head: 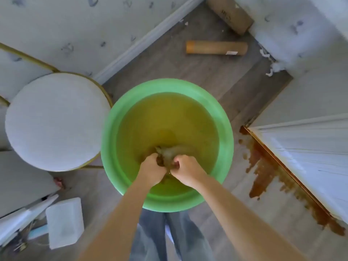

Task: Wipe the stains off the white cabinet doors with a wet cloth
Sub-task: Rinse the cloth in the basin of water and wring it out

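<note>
A green basin stands on the floor in front of me, holding murky yellow-brown water. Over its near side, my left hand and my right hand are both closed on a wet, brownish cloth bunched between them. Part of the cloth hangs into the water. At the right, a white cabinet door stands open. A brown stain runs along its lower edge and streaks the floor beside it.
A round white stool with a gold frame stands left of the basin. Two cardboard tubes lie on the grey wood floor beyond it. A white plastic box sits at lower left. My legs in jeans are below the basin.
</note>
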`<act>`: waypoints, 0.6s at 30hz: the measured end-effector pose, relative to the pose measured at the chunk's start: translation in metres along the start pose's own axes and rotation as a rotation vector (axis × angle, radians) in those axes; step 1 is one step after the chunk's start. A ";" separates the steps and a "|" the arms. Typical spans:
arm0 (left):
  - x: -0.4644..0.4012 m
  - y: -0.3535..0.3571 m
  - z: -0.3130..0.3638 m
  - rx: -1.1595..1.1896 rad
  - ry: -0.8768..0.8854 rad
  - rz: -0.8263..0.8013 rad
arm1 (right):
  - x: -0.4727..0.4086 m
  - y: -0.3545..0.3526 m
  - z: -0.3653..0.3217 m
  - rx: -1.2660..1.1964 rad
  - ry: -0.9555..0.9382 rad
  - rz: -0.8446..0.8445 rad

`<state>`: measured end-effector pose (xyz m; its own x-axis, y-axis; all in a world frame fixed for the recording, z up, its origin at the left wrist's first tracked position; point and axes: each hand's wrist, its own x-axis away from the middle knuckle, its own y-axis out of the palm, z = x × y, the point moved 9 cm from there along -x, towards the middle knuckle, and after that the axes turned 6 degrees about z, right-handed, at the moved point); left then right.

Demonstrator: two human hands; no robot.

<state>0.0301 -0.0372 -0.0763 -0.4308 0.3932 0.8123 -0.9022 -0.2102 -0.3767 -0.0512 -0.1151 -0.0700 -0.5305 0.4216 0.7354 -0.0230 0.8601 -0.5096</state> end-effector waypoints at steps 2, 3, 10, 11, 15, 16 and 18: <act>-0.008 0.005 -0.003 0.162 -0.025 0.000 | -0.005 -0.001 -0.005 0.070 -0.016 0.075; -0.011 0.008 -0.006 0.199 -0.024 -0.010 | -0.007 0.001 -0.007 0.117 -0.013 0.099; -0.009 0.010 0.004 0.384 -0.007 0.007 | -0.015 -0.007 -0.004 0.018 0.017 0.185; -0.009 0.009 0.005 0.400 -0.004 0.014 | -0.015 -0.009 -0.003 -0.044 0.011 0.171; -0.002 0.006 0.012 0.425 -0.033 -0.015 | -0.006 -0.022 -0.002 -0.246 0.043 0.111; -0.001 0.005 0.013 0.424 -0.042 -0.017 | -0.004 -0.024 0.000 -0.294 0.072 0.102; -0.002 -0.002 0.014 0.428 -0.034 0.035 | 0.000 -0.032 0.002 -0.358 0.091 0.130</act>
<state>0.0331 -0.0499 -0.0710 -0.4540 0.3509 0.8190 -0.7931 -0.5781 -0.1919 -0.0520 -0.1434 -0.0540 -0.4316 0.5434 0.7200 0.3452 0.8369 -0.4247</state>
